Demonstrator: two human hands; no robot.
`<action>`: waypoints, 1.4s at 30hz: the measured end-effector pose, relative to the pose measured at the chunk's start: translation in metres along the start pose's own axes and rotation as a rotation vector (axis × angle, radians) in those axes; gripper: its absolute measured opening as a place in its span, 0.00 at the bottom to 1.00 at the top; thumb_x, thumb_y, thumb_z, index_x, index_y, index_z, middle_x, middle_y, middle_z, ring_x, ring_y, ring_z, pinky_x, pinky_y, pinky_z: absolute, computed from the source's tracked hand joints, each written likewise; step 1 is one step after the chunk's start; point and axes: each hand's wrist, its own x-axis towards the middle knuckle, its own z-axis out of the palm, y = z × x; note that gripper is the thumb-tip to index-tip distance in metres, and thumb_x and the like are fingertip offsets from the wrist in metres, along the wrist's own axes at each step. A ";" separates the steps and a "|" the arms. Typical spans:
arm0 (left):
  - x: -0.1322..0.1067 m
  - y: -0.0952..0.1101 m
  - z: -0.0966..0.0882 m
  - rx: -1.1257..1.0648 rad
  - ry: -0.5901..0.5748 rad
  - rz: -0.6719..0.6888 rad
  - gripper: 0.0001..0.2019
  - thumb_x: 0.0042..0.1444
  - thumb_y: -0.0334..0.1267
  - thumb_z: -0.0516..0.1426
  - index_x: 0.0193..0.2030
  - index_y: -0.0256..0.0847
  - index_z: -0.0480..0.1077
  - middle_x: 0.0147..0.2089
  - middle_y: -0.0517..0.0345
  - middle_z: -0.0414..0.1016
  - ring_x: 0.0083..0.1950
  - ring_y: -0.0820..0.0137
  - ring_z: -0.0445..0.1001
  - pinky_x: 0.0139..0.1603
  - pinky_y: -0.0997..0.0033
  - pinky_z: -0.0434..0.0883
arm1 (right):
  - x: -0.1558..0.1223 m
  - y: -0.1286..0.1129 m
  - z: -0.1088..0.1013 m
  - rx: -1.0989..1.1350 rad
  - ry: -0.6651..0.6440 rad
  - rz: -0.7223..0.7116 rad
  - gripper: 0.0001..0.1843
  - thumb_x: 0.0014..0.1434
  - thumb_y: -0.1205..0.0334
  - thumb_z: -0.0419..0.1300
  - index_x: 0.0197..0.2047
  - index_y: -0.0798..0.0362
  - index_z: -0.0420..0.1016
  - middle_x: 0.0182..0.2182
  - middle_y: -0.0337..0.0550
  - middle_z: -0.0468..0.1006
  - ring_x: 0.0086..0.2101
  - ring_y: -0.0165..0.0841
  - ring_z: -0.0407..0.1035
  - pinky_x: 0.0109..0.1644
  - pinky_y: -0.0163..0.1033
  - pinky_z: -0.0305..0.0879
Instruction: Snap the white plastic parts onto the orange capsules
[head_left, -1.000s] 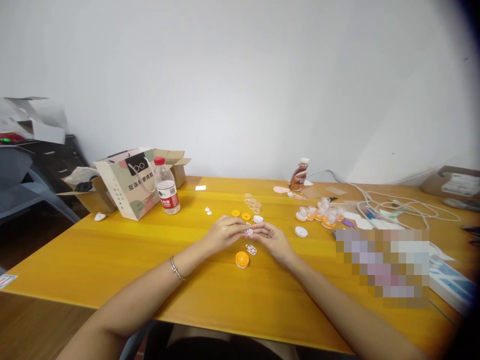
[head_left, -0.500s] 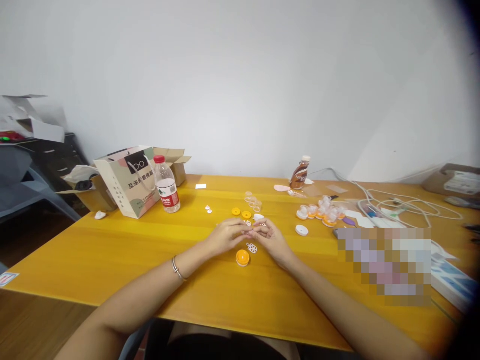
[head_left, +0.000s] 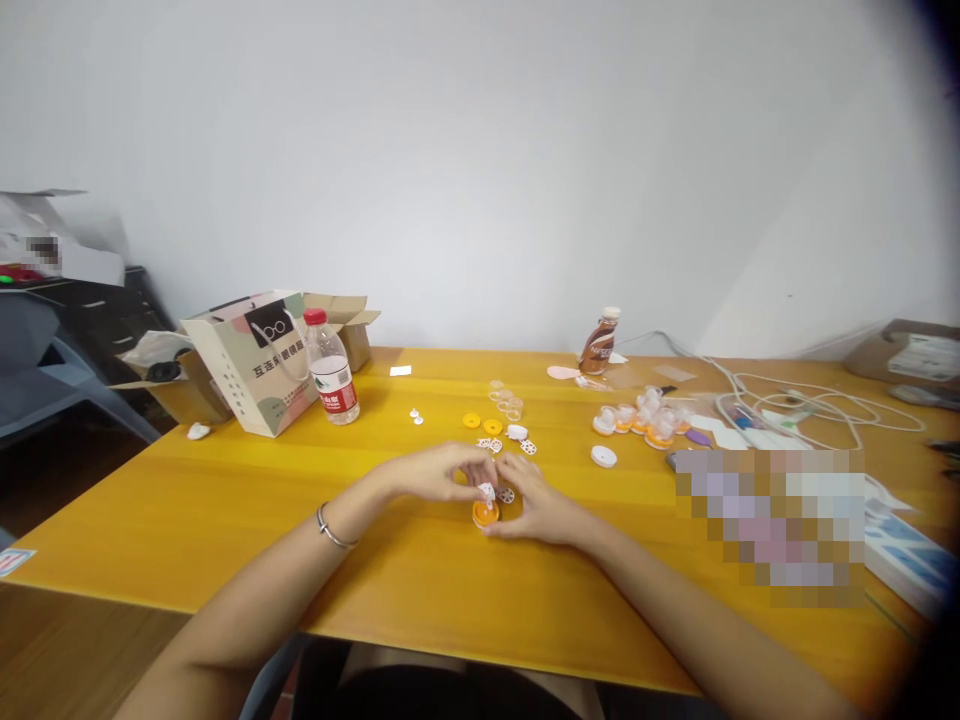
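paper bag (head_left: 262,388) beside red-capped water bottle (head_left: 334,378) | brown drink bottle (head_left: 598,345) near wall (head_left: 480,180) | cardboard box (head_left: 874,350) far right

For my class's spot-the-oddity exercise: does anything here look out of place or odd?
The white cables look untidy, sprawling in loose loops at the right of the table. A pixelated patch nearby hides whatever lies there.

Pixel blocks (head_left: 772,525) hide part of the desk (head_left: 187,515). The white piece (head_left: 487,491) in the left hand (head_left: 444,473) (perhaps toothed) is too small to make out; the left edge cuts off the chair (head_left: 37,345).
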 end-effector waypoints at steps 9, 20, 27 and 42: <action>0.004 -0.003 0.009 0.156 -0.073 -0.002 0.07 0.53 0.35 0.54 0.38 0.35 0.66 0.38 0.52 0.70 0.38 0.73 0.69 0.40 0.74 0.67 | 0.001 0.001 0.002 -0.035 -0.081 -0.027 0.14 0.45 0.52 0.61 0.33 0.50 0.68 0.37 0.41 0.65 0.41 0.36 0.58 0.46 0.42 0.55; 0.006 -0.003 0.013 0.219 -0.079 0.003 0.04 0.52 0.31 0.54 0.35 0.35 0.66 0.37 0.54 0.70 0.36 0.73 0.68 0.38 0.75 0.65 | 0.002 0.001 0.006 0.028 -0.075 -0.012 0.12 0.44 0.54 0.62 0.30 0.52 0.67 0.38 0.41 0.66 0.41 0.36 0.59 0.48 0.42 0.56; 0.023 -0.019 -0.011 0.219 0.110 -0.042 0.10 0.55 0.40 0.52 0.40 0.37 0.67 0.39 0.54 0.72 0.40 0.71 0.69 0.42 0.73 0.65 | 0.001 0.000 -0.002 0.216 -0.017 -0.054 0.13 0.43 0.62 0.62 0.35 0.52 0.69 0.38 0.42 0.67 0.40 0.34 0.63 0.46 0.40 0.59; 0.126 -0.074 -0.014 0.880 0.329 -0.158 0.10 0.52 0.27 0.51 0.41 0.34 0.65 0.47 0.44 0.65 0.51 0.61 0.60 0.51 0.60 0.59 | 0.001 -0.002 -0.001 0.840 -0.145 0.102 0.17 0.43 0.57 0.63 0.35 0.53 0.65 0.29 0.37 0.70 0.30 0.26 0.65 0.38 0.35 0.63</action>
